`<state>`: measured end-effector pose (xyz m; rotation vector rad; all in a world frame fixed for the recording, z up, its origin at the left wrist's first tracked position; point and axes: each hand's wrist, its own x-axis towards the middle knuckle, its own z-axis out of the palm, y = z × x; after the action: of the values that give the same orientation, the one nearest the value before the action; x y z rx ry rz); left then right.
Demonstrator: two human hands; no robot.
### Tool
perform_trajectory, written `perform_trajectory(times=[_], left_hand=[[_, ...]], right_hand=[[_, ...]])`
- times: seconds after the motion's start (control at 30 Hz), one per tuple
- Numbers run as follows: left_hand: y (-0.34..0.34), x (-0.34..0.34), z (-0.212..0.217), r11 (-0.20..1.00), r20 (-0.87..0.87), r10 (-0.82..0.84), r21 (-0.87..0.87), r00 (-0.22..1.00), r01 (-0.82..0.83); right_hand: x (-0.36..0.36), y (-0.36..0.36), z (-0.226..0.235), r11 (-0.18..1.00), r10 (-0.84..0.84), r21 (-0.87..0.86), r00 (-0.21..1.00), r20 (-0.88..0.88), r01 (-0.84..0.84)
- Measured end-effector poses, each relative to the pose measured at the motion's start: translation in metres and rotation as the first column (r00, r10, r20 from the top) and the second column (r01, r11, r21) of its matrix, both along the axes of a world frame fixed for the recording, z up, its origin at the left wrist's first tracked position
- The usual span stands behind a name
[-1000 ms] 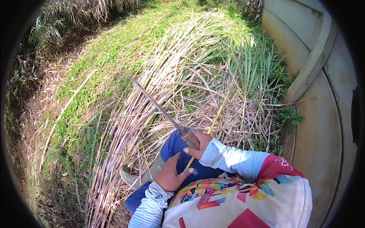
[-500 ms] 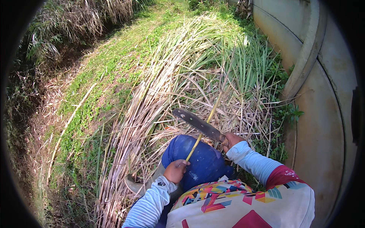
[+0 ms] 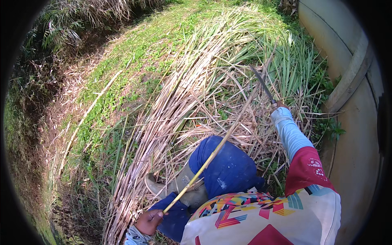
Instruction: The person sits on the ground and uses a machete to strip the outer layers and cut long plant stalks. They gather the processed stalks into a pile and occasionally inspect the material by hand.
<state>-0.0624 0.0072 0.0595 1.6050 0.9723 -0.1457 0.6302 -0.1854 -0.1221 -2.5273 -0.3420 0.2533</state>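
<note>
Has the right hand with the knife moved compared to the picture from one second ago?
Yes. The right hand with the knife has swung outward to the right, away from the blue knee, toward the concrete wall.

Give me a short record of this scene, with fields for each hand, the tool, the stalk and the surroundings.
left hand: grips the lower end of the stalk
right hand: holds the knife, arm stretched out
knife: curved dark blade, raised over the pile
stalk: long, yellow, slanting up across the blue knee
pile: dry cut stalks on the grass
boot: tan, beside the pile
wall: curved concrete, at right
</note>
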Motion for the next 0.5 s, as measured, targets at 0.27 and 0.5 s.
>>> perform_trajectory(times=[0.27, 0.5], left_hand=[[0.021, 0.092, -0.002, 0.997, 0.07, -0.049, -0.06, 0.996, 0.053], [0.023, 0.079, 0.001, 0.996, 0.082, -0.049, -0.071, 0.995, 0.055]], right_hand=[[-0.276, 0.0, 0.109, 0.593, 0.754, 0.051, 0.577, 0.313, -0.804], [-0.217, -0.005, 0.09, 0.775, 0.61, -0.024, 0.737, 0.29, -0.632]])
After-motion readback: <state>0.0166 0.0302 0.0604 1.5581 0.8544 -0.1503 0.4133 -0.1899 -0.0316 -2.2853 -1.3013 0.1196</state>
